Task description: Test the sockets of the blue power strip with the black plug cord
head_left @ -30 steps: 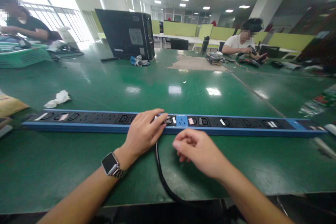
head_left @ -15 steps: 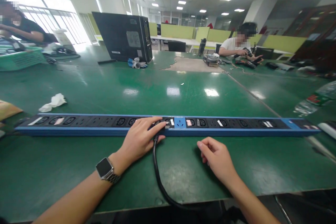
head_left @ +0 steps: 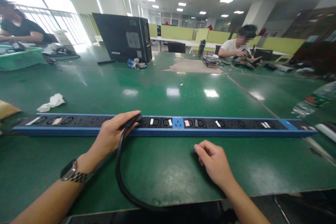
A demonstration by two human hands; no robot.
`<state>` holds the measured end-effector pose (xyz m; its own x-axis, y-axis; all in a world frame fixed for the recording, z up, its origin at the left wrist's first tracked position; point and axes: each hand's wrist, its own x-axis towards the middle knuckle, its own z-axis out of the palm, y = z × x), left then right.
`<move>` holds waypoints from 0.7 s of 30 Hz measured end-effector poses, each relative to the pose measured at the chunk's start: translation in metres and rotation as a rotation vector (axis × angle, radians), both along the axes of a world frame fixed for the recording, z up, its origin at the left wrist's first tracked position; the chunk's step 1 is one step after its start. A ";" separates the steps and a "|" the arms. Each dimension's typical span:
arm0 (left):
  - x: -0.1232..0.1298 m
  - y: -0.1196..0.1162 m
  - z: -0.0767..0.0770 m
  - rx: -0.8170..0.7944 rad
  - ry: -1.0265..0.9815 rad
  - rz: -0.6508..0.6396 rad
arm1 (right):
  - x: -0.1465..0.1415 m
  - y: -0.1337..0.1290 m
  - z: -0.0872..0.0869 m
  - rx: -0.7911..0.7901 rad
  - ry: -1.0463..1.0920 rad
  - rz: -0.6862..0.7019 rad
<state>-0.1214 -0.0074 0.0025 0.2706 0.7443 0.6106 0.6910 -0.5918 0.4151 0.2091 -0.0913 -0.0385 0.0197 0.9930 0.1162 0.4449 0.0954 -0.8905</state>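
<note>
A long blue and black power strip (head_left: 154,132) lies across the table, its row of sockets facing up. My left hand (head_left: 112,129) is closed around a black power plug (head_left: 138,117) over the sockets left of the middle; whether the plug sits in a socket or only rests above it, I cannot tell. Its thick black cord (head_left: 119,168) bends down toward the table's front edge. My right hand (head_left: 214,162) is loosely curled in front of the strip, apart from it, with nothing visible in the fingers. A single blue socket (head_left: 177,123) lies between the hands.
Crumpled white tissue (head_left: 51,102) lies behind the strip's left end, a plastic bottle (head_left: 316,98) near the right. Farther back are a black computer case (head_left: 123,38), gloves (head_left: 137,64) and a green basket (head_left: 23,57). Two people sit at the far side.
My left hand has moved left along the strip with the plug and cord, uncovering sockets beside the blue one. My right hand has hardly moved.
</note>
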 end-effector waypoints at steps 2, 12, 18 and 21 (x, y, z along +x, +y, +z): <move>0.003 0.001 -0.003 -0.026 0.016 -0.013 | -0.001 -0.001 0.000 0.000 -0.015 -0.001; 0.013 0.001 -0.002 -0.043 0.012 0.055 | -0.003 -0.002 0.002 0.009 -0.074 -0.005; 0.020 -0.001 -0.004 -0.023 0.084 0.106 | -0.003 -0.001 0.001 -0.003 -0.064 -0.003; 0.021 0.001 -0.003 -0.001 0.117 0.091 | -0.002 -0.002 0.001 -0.003 -0.059 -0.002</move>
